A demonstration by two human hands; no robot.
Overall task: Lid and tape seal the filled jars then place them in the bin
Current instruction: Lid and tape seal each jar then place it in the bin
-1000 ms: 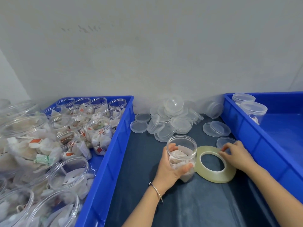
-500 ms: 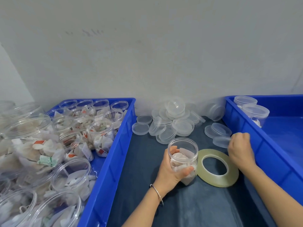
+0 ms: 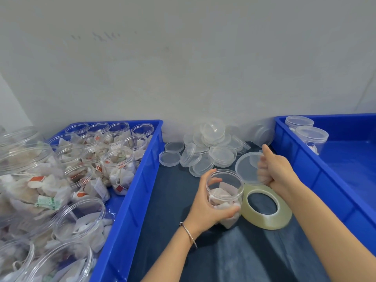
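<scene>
The left hand (image 3: 205,202) wraps its grip around an open clear plastic jar filled with white tea bags (image 3: 224,195), fingers and thumb curled round its wall, holding it upright on the dark blue tabletop (image 3: 213,259). The right hand (image 3: 274,169) pinches a clear round plastic lid (image 3: 247,167) at its right edge, thumb raised, and holds it tilted just beside and slightly above the jar's open mouth. A wide ring-shaped roll of clear yellowish tape (image 3: 264,206) lies flat on the tabletop, touching the jar's right side and partly under the lid. Behind, a loose heap of clear plastic lids (image 3: 205,147) sits against the grey wall. A blue plastic bin on the left (image 3: 130,190) is crowded with unlidded filled jars (image 3: 118,165). A blue plastic bin on the right (image 3: 317,180) holds two lidded jars (image 3: 309,136) in its far corner.
</scene>
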